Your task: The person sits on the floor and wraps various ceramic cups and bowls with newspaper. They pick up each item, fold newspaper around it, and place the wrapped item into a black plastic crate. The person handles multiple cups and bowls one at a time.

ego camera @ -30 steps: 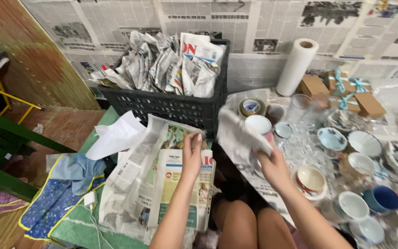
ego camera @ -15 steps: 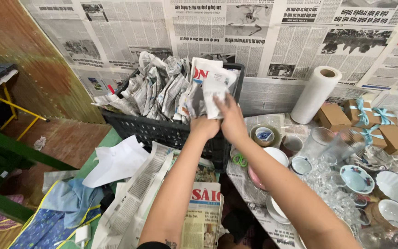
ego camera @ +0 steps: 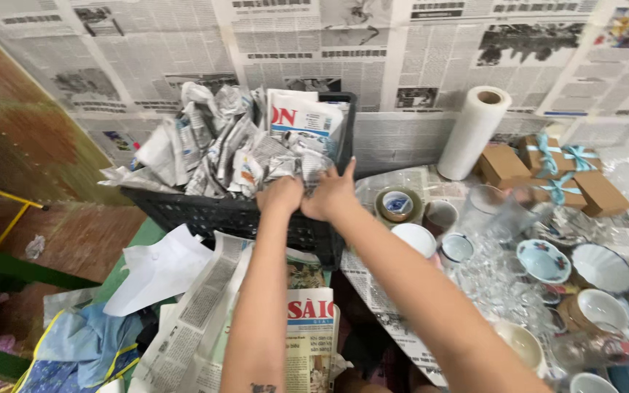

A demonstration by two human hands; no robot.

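Observation:
Both my hands are at the near right corner of a black plastic crate (ego camera: 205, 215) full of newspaper-wrapped bundles (ego camera: 220, 145). My left hand (ego camera: 279, 195) is curled and my right hand (ego camera: 331, 193) lies beside it with the thumb up. Both press on one newspaper-wrapped bundle (ego camera: 307, 169) set among the others just inside the rim. What the bundle contains is hidden. A stack of flat newspapers (ego camera: 307, 335) lies under my forearms.
Right of the crate are a tape roll (ego camera: 398, 204), white cups (ego camera: 416, 239), patterned bowls (ego camera: 544, 260) and clear glasses (ego camera: 500, 284) on newspaper. A white paper roll (ego camera: 475, 131) and ribboned brown boxes (ego camera: 547, 164) stand at the back. White paper (ego camera: 161, 266) and blue cloth (ego camera: 89, 342) lie left.
My hands lifted a wrapped bundle from the table up over the crate, then lowered it down into the crate's near right corner.

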